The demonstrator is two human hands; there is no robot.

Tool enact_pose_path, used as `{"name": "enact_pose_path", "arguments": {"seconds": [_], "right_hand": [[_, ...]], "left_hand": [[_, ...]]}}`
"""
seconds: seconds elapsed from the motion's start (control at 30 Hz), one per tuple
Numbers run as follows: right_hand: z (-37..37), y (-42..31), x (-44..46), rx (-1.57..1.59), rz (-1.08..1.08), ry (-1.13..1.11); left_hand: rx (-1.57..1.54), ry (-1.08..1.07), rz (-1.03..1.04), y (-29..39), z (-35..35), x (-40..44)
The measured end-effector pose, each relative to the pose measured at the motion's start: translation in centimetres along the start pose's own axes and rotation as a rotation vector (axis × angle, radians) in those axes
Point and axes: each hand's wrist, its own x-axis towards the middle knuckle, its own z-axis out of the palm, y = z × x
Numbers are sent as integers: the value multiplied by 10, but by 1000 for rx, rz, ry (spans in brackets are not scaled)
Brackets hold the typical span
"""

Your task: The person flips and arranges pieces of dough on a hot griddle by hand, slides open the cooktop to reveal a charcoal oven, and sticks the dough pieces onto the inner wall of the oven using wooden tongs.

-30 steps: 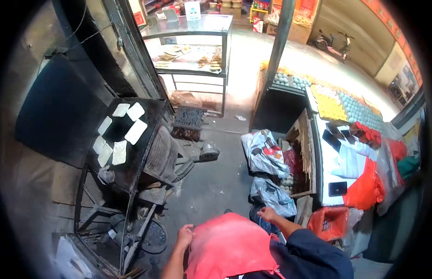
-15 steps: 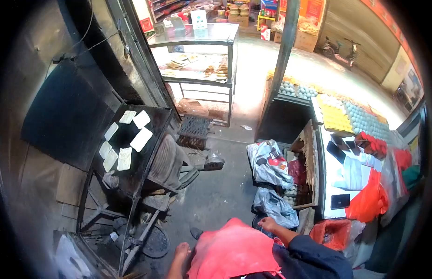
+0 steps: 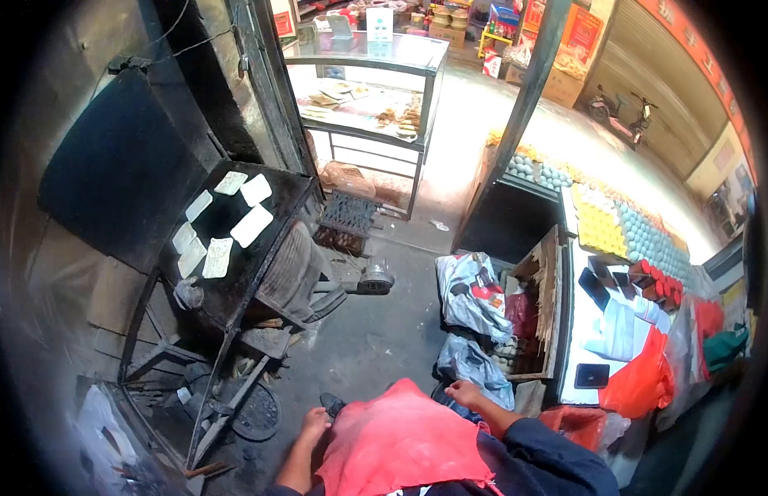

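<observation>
My left hand point(image 3: 316, 420) hangs low beside the red apron point(image 3: 404, 442), its fingers loosely curled and nothing seen in them. On the apron's other side, my right hand point(image 3: 464, 393) is also loosely curled, with no object visible in it. A grey plastic bag point(image 3: 473, 368) lies just beyond the right hand. To the left, several flat pale dough pieces point(image 3: 251, 226) form a ring on a black griddle point(image 3: 214, 217), out of reach of both hands. A cloth bundle point(image 3: 188, 293) sits at the griddle's near edge.
A glass display case point(image 3: 363, 62) with flatbreads stands ahead. On the right, a white counter point(image 3: 593, 331) bears a phone point(image 3: 591, 376), red plastic bags point(image 3: 640, 382) and eggs point(image 3: 641, 236). A stool point(image 3: 294, 277), a round black pan point(image 3: 257, 413) and a wooden crate point(image 3: 549, 306) flank the floor.
The view has shifted, with the griddle and counter sitting slightly differently in frame. Both hands stay low beside the apron; the left one has risen a little in the picture.
</observation>
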Motion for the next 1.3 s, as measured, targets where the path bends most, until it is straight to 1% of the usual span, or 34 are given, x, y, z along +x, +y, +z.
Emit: {"name": "enact_pose_path", "arguments": {"seconds": [0.07,0.17,0.27,0.47,0.53,0.67,0.77,0.83,1.07,1.17,1.3], "right_hand": [[7,6,6,-36,-34,24],[16,18,12,18,19,-47],[18,24,14,34,-20,-8],[31,38,23,82,3,-33],[32,36,20,52,-55,28],[24,21,5,-3,-23,-7],[23,19,-2,-7,15,-13],[23,21,-2,-48,66,-35],[38,43,5,-63,56,-37],[38,40,3,-24,42,-14],[38,39,6,25,19,22]], "left_hand": [[25,69,-57,-12,-5,-3],[23,107,-109,-35,-12,0],[20,102,-150,-42,-16,-4],[-12,72,-92,-43,-14,-4],[-3,77,-84,-32,-10,-9],[-21,57,-28,-29,-9,-7],[-29,36,-31,-43,-10,5],[-18,44,-31,-41,-9,1],[41,30,-36,-47,-10,-8],[2,63,-48,-54,-10,-5],[34,70,-90,-42,-10,-16]]}}
